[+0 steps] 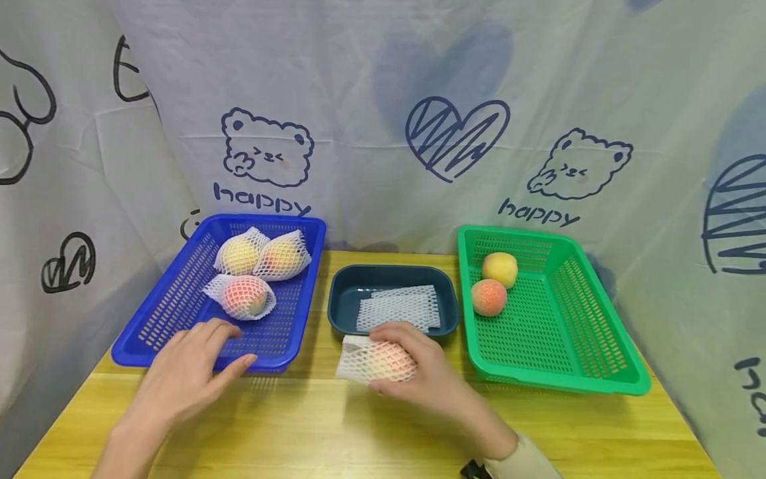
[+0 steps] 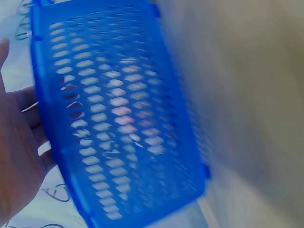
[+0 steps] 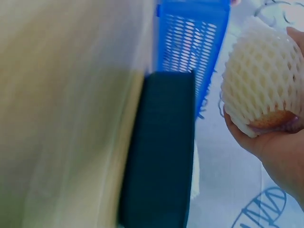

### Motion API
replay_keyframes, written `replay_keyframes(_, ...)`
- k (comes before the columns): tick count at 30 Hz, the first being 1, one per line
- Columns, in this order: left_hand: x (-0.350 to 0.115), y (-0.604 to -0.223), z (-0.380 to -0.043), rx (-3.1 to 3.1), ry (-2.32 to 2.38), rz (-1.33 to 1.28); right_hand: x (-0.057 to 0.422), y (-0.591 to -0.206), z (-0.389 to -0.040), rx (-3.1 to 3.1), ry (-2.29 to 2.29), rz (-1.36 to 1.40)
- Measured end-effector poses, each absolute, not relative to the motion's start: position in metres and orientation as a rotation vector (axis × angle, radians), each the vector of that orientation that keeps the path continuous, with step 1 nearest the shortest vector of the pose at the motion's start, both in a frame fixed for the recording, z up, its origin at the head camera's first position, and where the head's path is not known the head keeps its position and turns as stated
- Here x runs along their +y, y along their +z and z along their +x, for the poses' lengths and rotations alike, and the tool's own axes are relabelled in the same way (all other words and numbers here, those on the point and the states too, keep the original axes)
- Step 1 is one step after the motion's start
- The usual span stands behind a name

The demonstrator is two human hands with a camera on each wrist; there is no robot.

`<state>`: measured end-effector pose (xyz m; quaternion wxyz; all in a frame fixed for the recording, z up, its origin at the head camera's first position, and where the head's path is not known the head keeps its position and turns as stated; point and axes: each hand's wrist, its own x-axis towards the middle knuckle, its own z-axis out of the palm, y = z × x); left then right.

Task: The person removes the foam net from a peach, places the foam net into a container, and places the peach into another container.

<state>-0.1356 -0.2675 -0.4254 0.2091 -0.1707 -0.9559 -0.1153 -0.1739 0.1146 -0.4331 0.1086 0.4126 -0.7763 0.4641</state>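
Observation:
A peach (image 1: 389, 361) in a white foam net sleeve (image 1: 354, 359) is gripped by my right hand (image 1: 419, 366), in front of the dark teal tray. In the right wrist view the netted peach (image 3: 263, 78) sits between thumb and fingers, its bare underside showing below the net. My left hand (image 1: 194, 362) hovers over the front edge of the blue basket (image 1: 128, 349), fingers spread and loosely bent, holding nothing. Inside that basket lie three netted peaches (image 1: 245, 296). The left wrist view shows the left hand (image 2: 21, 142) beside the blue basket wall (image 2: 52, 118).
The dark teal tray (image 1: 391, 271) in the middle holds flat white foam nets (image 1: 401, 307). At right stands a green basket (image 1: 556, 382) with a yellow peach (image 1: 500, 269) and a pinkish peach (image 1: 489, 297). A printed cloth (image 1: 359, 133) hangs behind the wooden table (image 1: 335, 432).

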Motion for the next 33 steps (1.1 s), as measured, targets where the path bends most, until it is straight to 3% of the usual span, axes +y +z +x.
replay_keyframes(16,-0.157,-0.364,-0.180,-2.289,-0.912,-0.874,0.124,-0.406,-0.195,-1.956,1.630,0.853)
replay_keyframes(24,-0.113,-0.363,-0.194,-2.377,-1.161,-0.993,0.123,-0.395,-0.198,-2.007,1.693,0.772)
replay_keyframes(33,-0.095,-0.376,-0.200,-2.320,-1.235,-1.048,0.123,-0.388,-0.193,-2.227,1.640,0.766)
